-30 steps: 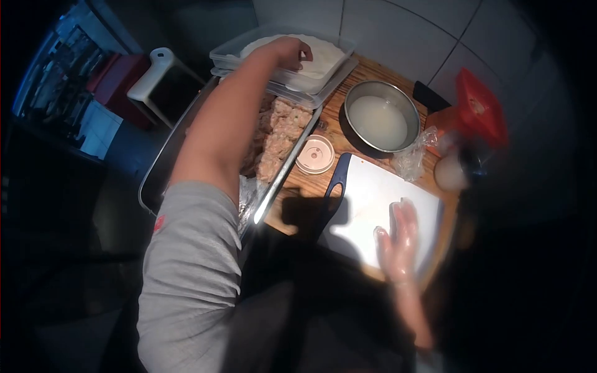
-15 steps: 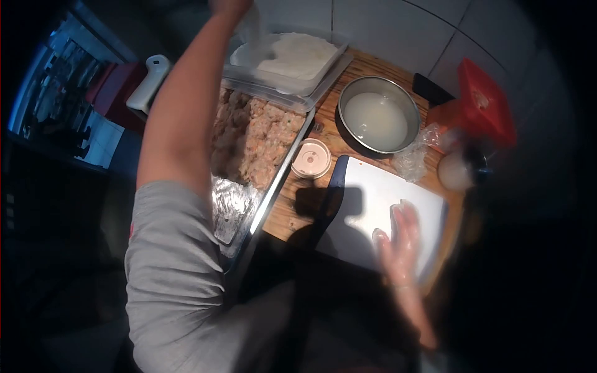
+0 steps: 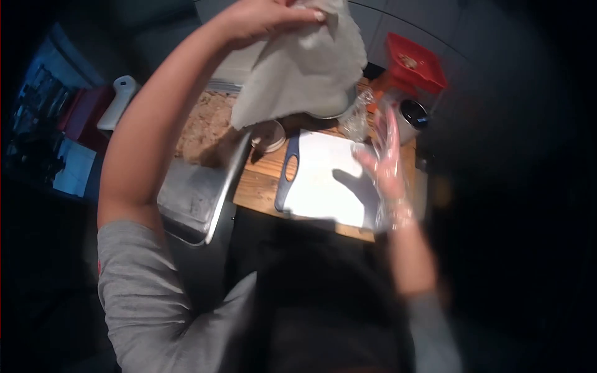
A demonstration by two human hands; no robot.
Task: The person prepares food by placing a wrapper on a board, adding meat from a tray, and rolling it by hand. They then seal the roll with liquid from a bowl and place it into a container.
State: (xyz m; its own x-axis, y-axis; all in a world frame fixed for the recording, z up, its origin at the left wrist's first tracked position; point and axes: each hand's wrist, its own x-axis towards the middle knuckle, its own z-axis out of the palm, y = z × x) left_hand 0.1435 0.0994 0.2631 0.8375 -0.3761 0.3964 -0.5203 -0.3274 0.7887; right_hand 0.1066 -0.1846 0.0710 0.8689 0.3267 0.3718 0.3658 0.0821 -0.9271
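While the left hand (image 3: 266, 17) pinches a sheet (image 3: 301, 74), the right (image 3: 387, 160) spreads empty by the board (image 3: 323, 186) edge.

The bare left hand (image 3: 268, 17) pinches a thin, limp, off-white sheet (image 3: 298, 74) by its top; the sheet hangs in front of a round metal bowl (image 3: 328, 114), hiding most of it. The right hand (image 3: 387, 163), in a clear plastic glove, is spread at the right side of a white rectangular cutting board with a blue handle (image 3: 326, 177); contact cannot be told. The board lies near the front edge of the brown wooden table (image 3: 255, 186). Along the table's left edge, a long silver metal tray (image 3: 225, 194) holds pinkish minced filling (image 3: 202, 124). A round pale lidded tub (image 3: 271, 138) sits between tray and board. Toward the table's far right corner are crumpled clear plastic (image 3: 354, 123) and a red plastic container (image 3: 418, 67).
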